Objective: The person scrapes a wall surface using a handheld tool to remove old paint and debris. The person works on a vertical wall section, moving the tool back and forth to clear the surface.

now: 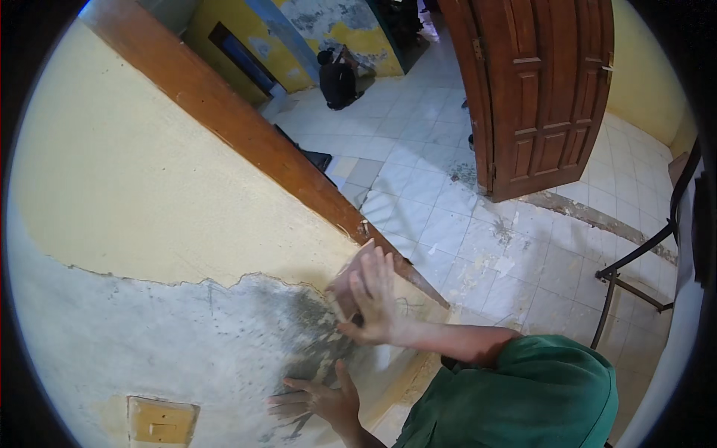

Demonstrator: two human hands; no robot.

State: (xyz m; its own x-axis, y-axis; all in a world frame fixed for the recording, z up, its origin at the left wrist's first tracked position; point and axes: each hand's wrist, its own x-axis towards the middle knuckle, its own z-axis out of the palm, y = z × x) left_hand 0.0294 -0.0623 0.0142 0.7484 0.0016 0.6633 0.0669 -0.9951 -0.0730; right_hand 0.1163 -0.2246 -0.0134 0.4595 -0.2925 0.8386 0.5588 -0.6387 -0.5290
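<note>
My right hand (372, 299) presses a flat reddish-brown sheet, which looks like folded sandpaper (343, 288), against the wall beside the wooden frame. Its fingers lie over the sheet and part of the sheet is hidden under them. Below it, my left hand (330, 399) rests on the wall with its fingers spread and holds nothing. Between and around both hands is a dark, stained patch (313, 330) on the wall. A ragged edge divides the cream paint (185, 224) above from the bare grey-white surface (140, 325) below.
A yellow switch plate (162, 423) sits low on the wall. The brown wooden frame (269, 140) borders the wall. A panelled door (546, 95) stands open beyond worn floor tiles (442, 224). A black metal frame (636, 249) stands at the right. Another person (338, 81) crouches at a far wall.
</note>
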